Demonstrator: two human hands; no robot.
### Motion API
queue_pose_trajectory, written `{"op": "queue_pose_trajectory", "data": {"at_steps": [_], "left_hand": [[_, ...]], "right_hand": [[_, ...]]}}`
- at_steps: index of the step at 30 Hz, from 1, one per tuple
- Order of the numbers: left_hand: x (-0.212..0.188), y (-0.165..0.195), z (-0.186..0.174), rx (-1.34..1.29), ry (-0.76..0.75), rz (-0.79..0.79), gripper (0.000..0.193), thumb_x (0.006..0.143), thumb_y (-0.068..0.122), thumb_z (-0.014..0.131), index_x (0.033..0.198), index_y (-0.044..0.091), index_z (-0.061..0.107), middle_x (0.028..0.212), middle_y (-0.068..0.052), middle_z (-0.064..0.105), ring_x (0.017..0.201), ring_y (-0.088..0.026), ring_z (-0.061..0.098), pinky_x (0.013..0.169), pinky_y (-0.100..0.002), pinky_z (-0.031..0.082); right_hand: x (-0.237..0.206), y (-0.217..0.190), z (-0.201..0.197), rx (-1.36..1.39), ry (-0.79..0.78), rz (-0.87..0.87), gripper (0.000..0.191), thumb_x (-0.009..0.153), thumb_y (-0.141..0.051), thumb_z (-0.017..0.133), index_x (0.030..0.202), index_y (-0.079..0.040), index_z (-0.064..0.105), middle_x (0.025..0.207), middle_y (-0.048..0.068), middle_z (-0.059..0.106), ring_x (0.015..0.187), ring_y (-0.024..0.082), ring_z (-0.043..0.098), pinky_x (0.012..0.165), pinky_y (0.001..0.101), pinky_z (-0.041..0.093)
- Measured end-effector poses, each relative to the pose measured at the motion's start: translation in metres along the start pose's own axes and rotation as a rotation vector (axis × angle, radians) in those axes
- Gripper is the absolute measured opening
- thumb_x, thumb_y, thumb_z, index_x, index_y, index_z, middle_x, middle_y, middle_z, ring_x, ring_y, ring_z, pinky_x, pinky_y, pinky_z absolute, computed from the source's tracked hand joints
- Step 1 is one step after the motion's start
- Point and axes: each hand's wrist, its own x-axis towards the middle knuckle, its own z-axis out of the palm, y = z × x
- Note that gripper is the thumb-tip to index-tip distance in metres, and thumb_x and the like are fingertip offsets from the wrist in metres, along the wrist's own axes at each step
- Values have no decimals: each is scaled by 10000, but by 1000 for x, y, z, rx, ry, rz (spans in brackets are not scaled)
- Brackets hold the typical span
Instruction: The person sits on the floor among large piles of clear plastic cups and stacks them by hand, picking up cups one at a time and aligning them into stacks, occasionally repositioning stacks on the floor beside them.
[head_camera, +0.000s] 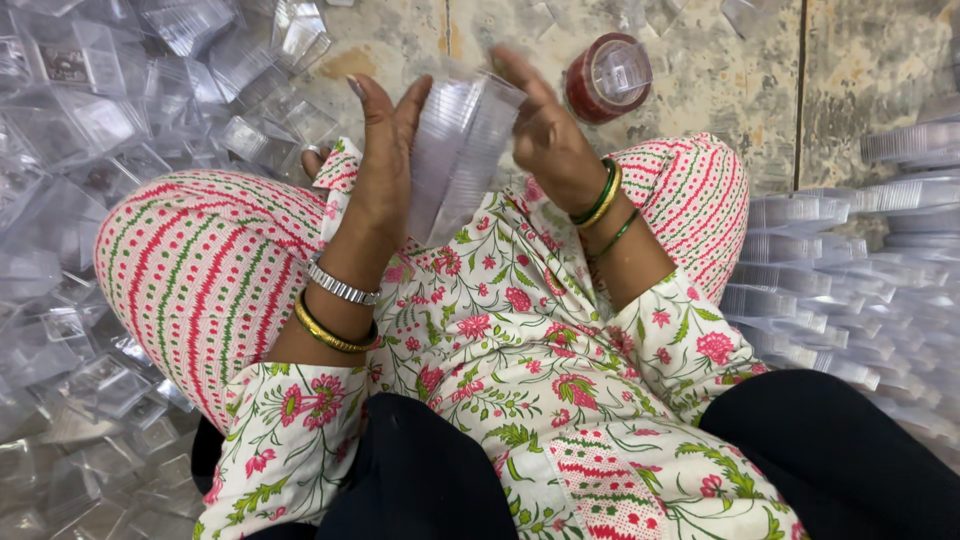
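1. The left hand (385, 150) stands upright with the palm flat against the left side of a stack (458, 160) of clear plastic trays; its grip is wide, fingers straight, pressing and not curling round.
2. The right hand (545, 135) closes on the stack's right side, fingers over its far top edge; its grip holds the stack against the left palm.
3. The stack sits between the two hands, above the lap and tilted a little to the left. Squeezed from both sides, the nested trays likely stay lined up edge to edge.
4. To the left, a loose heap of clear boxes (110, 110) covers the floor, touching the left knee, within easy reach of that hand.
5. To the right, neat rows of stacked trays (820, 270) lie on their sides, just beside the right knee.
6. On the far stone floor (700, 70) stands a roll of red tape (605, 80) with a clear box resting on it, apart from both piles.
7. The person sits cross-legged, so the lap serves as a bench for the work.
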Motion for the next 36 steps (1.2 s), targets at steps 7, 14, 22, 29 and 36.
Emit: {"op": "queue_pose_trajectory", "data": {"at_steps": [7, 14, 22, 29, 36], "left_hand": [[5, -7, -4, 151, 124, -10, 1196, 835, 898, 208, 1655, 57, -17, 1730, -144, 14, 1567, -240, 46, 1228, -342, 82], [5, -6, -2, -86, 32, -36, 819, 1015, 378, 608, 1597, -23, 195, 1533, -208, 454, 1347, -278, 577, 1101, -380, 513], [2, -3, 3, -254, -4, -69, 573, 1027, 220, 633, 1501, -30, 429, 1312, -130, 610, 1134, -174, 660, 949, -316, 597], [-2, 1, 3, -255, -3, -120, 398, 1005, 217, 621, 1330, -6, 570, 1150, -111, 683, 961, -182, 702, 711, -341, 628], [-7, 8, 7, -210, 7, -136, 378, 1018, 234, 605, 1300, -17, 617, 1100, -110, 703, 849, -156, 713, 606, -303, 596]], "right_hand": [[-7, -6, 39, 270, -98, 88, 1208, 752, 158, 853, 1698, -114, 153, 1562, 92, 453, 1453, 211, 493, 1217, 369, 445], [-9, -4, 24, 439, -73, 55, 792, 842, 147, 809, 1510, 37, 399, 1392, 160, 611, 1301, 263, 586, 1164, 412, 459], [-7, -8, 27, 557, -36, 28, 679, 849, 51, 788, 1465, 25, 504, 1377, 151, 673, 1325, 279, 623, 1192, 429, 468], [-9, -4, 15, 580, -2, 29, 604, 899, 36, 777, 1451, 24, 532, 1391, 146, 661, 1294, 273, 619, 1171, 438, 449], [-12, 7, -1, 569, 4, -15, 291, 980, 44, 767, 1214, 109, 605, 1147, 150, 716, 1117, 241, 674, 975, 361, 490]]}}
